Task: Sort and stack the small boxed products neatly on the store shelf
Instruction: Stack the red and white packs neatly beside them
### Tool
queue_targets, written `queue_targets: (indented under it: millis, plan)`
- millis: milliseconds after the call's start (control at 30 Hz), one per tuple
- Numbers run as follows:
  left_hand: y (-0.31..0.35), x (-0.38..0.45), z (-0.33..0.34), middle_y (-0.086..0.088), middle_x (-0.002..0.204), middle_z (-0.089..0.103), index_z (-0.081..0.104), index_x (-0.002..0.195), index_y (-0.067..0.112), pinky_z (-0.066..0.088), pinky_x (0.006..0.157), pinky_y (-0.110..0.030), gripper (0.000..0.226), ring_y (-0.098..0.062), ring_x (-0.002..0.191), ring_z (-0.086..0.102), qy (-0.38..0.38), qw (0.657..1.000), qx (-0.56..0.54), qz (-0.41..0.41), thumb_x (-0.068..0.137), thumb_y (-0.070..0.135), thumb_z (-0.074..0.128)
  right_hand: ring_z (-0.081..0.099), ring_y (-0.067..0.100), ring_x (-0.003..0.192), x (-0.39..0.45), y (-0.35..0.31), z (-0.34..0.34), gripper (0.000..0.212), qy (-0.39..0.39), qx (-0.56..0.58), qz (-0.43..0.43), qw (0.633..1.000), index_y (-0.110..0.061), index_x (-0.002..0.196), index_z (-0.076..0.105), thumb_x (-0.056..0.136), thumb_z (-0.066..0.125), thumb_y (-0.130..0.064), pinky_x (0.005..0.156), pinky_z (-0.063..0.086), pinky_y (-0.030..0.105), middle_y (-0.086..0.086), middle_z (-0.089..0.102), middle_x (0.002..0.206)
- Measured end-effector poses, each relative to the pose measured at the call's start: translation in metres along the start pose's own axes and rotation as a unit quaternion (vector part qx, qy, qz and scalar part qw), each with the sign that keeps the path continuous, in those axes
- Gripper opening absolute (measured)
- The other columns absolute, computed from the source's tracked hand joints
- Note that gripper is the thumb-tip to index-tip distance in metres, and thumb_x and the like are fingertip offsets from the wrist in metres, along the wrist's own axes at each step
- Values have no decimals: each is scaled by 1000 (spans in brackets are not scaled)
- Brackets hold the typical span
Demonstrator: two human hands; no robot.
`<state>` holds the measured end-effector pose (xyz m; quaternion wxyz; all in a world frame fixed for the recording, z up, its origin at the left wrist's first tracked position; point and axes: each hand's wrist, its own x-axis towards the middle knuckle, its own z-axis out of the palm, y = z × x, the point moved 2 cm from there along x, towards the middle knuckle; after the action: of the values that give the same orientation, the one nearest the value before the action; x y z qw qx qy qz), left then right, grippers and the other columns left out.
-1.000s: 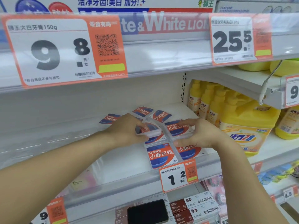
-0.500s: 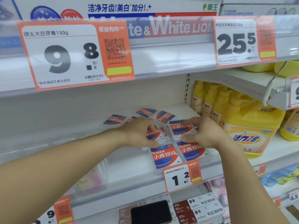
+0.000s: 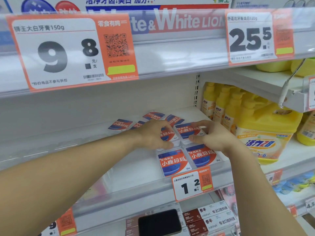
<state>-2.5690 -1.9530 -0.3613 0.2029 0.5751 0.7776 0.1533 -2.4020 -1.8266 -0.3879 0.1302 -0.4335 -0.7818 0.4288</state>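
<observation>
Several small flat boxes with orange-and-blue labels lie on the white shelf (image 3: 136, 169). Two sit side by side at the front edge: one box (image 3: 173, 162) on the left, another (image 3: 202, 155) on the right. Behind them my left hand (image 3: 153, 134) grips a box (image 3: 167, 135), thumb at its near edge. My right hand (image 3: 213, 135) pinches the neighbouring box (image 3: 188, 131) between thumb and fingers. More boxes lie loose further back, one (image 3: 120, 124) at the left and others (image 3: 173, 119) partly hidden by my hands.
Yellow detergent bottles (image 3: 219, 106) and a large yellow jug (image 3: 265, 133) stand just right of the boxes. A price tag (image 3: 190, 184) hangs on the shelf's front lip. The upper shelf rail (image 3: 170, 53) overhangs. A dark phone (image 3: 159, 222) lies on the shelf below.
Both hands lowered their boxes onto the shelf behind the front pair and shifted slightly right; the boxes now sit side by side and flatter.
</observation>
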Motion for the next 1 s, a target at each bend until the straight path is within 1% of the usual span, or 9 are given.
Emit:
queue_targets:
  millis: [67, 267, 500, 567, 667, 767, 867, 933, 1000]
  plan:
    - [0, 1, 0, 7, 139, 50, 47, 131, 34, 53, 86, -29, 55, -17, 119, 57, -11, 1000, -17, -14, 83, 36, 74, 66, 12, 80, 2, 1, 0, 45, -9, 18, 6, 1000, -41, 117, 51, 82, 76, -29, 62, 59, 27, -8, 55, 113]
    - [0, 3, 0, 7, 140, 49, 46, 130, 37, 55, 89, -32, 56, -17, 119, 56, -32, 998, -51, -28, 82, 33, 76, 67, 12, 81, 3, -1, 1, 51, -31, 23, 19, 999, -38, 127, 51, 83, 75, -27, 63, 59, 28, -10, 55, 110]
    - [-4, 4, 1, 9, 140, 48, 46, 124, 42, 54, 87, -29, 51, -14, 118, 55, -35, 997, -61, -15, 82, 34, 75, 66, 13, 83, 1, -2, 0, 54, -33, 19, 28, 999, -40, 128, 50, 83, 76, -28, 67, 60, 30, -9, 53, 116]
    - [-5, 5, 0, 9, 140, 47, 46, 126, 41, 53, 88, -29, 52, -14, 119, 54, -36, 998, -60, -12, 83, 34, 74, 65, 14, 85, -1, -4, -1, 53, -30, 1, 22, 999, -41, 130, 50, 84, 75, -31, 68, 60, 29, -7, 54, 120]
    - [-6, 4, 0, 9, 140, 47, 48, 127, 40, 53, 91, -31, 52, -14, 120, 53, -41, 997, -65, -4, 83, 33, 74, 66, 19, 96, -4, -5, -3, 55, -21, -40, 7, 999, -40, 135, 49, 86, 72, -36, 72, 60, 32, -4, 55, 135]
    - [-7, 5, 0, 11, 138, 48, 49, 128, 41, 54, 92, -31, 52, -13, 119, 54, -47, 996, -73, 3, 83, 34, 74, 67, 22, 103, -7, -7, -3, 56, -17, -64, -2, 998, -39, 137, 49, 86, 71, -39, 78, 61, 37, -1, 56, 139]
    - [-8, 7, 0, 11, 137, 49, 49, 126, 44, 55, 90, -31, 51, -12, 117, 54, -59, 996, -71, 3, 83, 34, 74, 67, 21, 101, -9, -8, -3, 56, -16, -71, -1, 997, -39, 137, 49, 86, 71, -39, 78, 61, 36, -1, 56, 139]
    - [-9, 8, 0, 11, 136, 49, 48, 124, 45, 55, 86, -29, 49, -12, 116, 54, -67, 995, -74, 5, 83, 33, 74, 66, 18, 95, -9, -9, -3, 56, -15, -75, -3, 997, -39, 138, 49, 87, 70, -39, 75, 61, 34, -1, 57, 138]
    - [-10, 8, 0, 11, 136, 48, 48, 125, 45, 54, 85, -27, 50, -12, 116, 54, -71, 995, -72, 4, 84, 32, 73, 64, 17, 92, -10, -9, -2, 56, -8, -83, -6, 997, -38, 139, 49, 87, 69, -40, 72, 60, 31, -1, 57, 138]
